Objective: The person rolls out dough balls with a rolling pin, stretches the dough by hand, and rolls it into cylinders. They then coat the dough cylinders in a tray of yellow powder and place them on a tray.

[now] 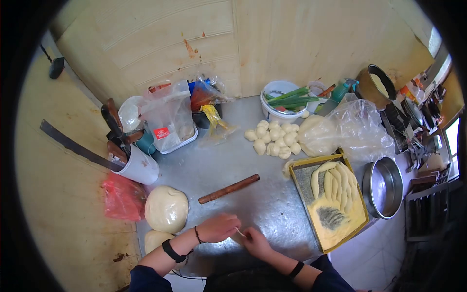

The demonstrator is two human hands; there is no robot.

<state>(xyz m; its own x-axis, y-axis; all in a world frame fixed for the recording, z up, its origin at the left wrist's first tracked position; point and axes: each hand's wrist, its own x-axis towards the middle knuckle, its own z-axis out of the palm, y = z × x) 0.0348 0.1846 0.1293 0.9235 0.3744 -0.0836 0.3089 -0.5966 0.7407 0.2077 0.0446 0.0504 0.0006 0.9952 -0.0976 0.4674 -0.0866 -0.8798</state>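
Observation:
My left hand (pixel 220 228) is closed near the table's front edge, fingers pinching one end of a thin pale strip of dough (pixel 240 232). My right hand (pixel 257 243) pinches the strip's other end, a short way to the right and lower. Much of the strip is hidden by my fingers. Beyond my hands a brown wooden rolling pin (pixel 229 189) lies at a slant, touched by neither. A large smooth dough ball (pixel 166 209) rests left of my left hand, with another dough lump (pixel 156 240) partly behind my forearm.
A yellow-rimmed tray (pixel 311 214) with twisted dough strips and yellow flour stands right, beside a round metal pan (pixel 384 190). Small dough balls (pixel 275 138) lie at the back near a plastic-covered dough mass (pixel 340 129). A white knife container (pixel 141 165) stands left.

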